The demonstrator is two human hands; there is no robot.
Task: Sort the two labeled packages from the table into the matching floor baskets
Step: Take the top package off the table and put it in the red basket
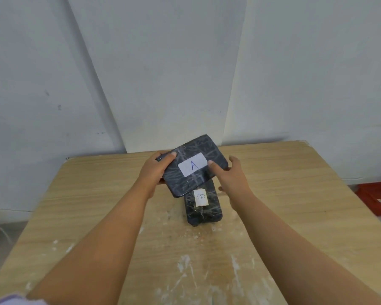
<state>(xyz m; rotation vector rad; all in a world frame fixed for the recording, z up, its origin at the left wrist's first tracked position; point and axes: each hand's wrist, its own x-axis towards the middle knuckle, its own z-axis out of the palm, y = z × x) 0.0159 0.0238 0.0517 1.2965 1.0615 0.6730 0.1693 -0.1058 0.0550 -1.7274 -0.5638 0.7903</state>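
A dark wrapped package with a white label marked A [191, 166] is lifted and tilted above the table. My left hand [156, 170] grips its left edge, thumb on top. My right hand [231, 175] holds its right side, with the thumb on the label's corner and the fingers spread behind. Under it, a second dark package labelled B [204, 205] lies flat on the wooden table [97, 205], partly covered by package A.
A red basket [376, 199] stands on the floor to the right of the table. The tabletop near me is streaked with white marks. A pale wall rises just behind the table's far edge.
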